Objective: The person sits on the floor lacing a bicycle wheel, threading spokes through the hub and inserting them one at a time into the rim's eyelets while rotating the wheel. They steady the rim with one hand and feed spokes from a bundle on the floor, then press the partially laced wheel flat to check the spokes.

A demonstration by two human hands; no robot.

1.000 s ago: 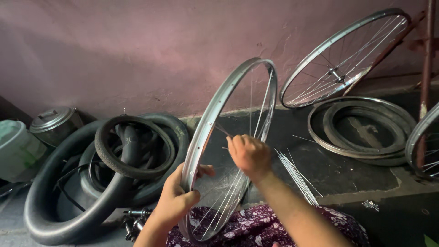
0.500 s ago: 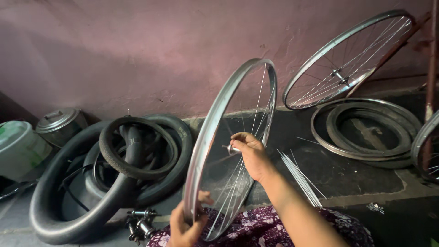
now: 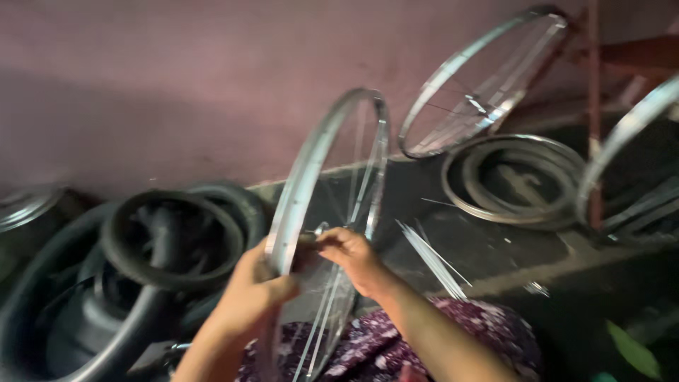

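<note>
the bicycle wheel rim (image 3: pixel 311 177) stood almost edge-on to the camera, upright and leaning slightly right at the top, its long axis running from the person's lap up toward the wall (image 3: pixel 177 85). the left hand (image 3: pixel 258 290) was closed around the near edge of the rim, low down on its left side. the right hand (image 3: pixel 353 258) sat just right of it, inside the hoop, fingers pinched together on a small metal piece (image 3: pixel 318 232) right at the rim's inner face; blur hid what exactly it was. so both hands met at the same spot on the rim, the left outside, the right inside, almost touching. thin spokes (image 3: pixel 332 311) ran down from there toward the patterned cloth (image 3: pixel 396 339) on the lap. a loose bundle of spokes (image 3: pixel 431 258) lay on the floor just right of the right hand. black tyres (image 3: pixel 173 240) were heaped to the left, another wheel (image 3: pixel 481 85) leaned on the wall, and stacked rims (image 3: pixel 513 177) lay beyond.
</note>
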